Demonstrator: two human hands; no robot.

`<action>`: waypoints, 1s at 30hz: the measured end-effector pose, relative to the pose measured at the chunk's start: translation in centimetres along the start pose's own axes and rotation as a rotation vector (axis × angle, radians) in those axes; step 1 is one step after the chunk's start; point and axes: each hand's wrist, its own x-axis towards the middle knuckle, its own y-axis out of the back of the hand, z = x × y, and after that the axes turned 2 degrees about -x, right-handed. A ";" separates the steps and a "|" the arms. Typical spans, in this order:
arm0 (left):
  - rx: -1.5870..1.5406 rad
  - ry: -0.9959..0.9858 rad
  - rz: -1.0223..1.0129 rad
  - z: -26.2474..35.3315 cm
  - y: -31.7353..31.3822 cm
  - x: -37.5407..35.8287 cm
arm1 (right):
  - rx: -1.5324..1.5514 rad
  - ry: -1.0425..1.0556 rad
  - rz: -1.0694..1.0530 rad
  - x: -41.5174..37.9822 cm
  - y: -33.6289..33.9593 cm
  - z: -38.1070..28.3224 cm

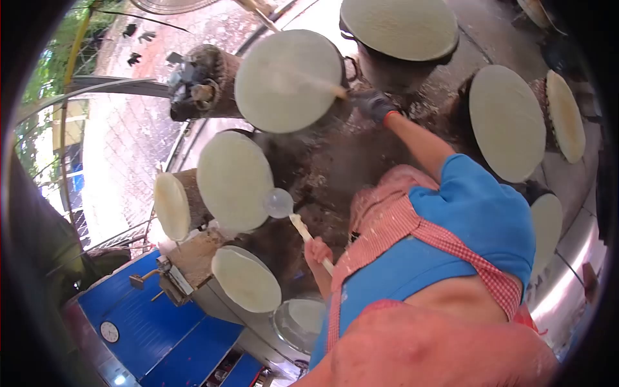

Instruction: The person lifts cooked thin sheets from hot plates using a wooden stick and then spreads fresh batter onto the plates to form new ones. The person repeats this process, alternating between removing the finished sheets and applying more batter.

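Note:
My left hand (317,251), bare and closed, grips the pale wooden handle of a ladle (278,202). The ladle's round, shiny bowl overlaps the right edge of a pale round pan top (225,180). In a black glove, my right hand (374,105) is wrapped around a wooden-handled tool (336,91). Its far end blurs over another pale round top (284,77), which looks coated with a thin whitish layer. A third large pale top (401,27) lies just beyond my gloved hand.
More pale rounds sit at the right (507,122) and lower left (246,278). A metal basin (280,326) stands near my left elbow. Blue panels (155,316) carry a round clock (109,331). A motor-like unit (193,90) is beside the upper pan. Haze hangs over the dark ground.

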 end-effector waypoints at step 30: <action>0.730 -0.365 0.111 -2.9 -11.3 17.9 | -0.538 0.304 -0.014 -8.4 3.1 -3.8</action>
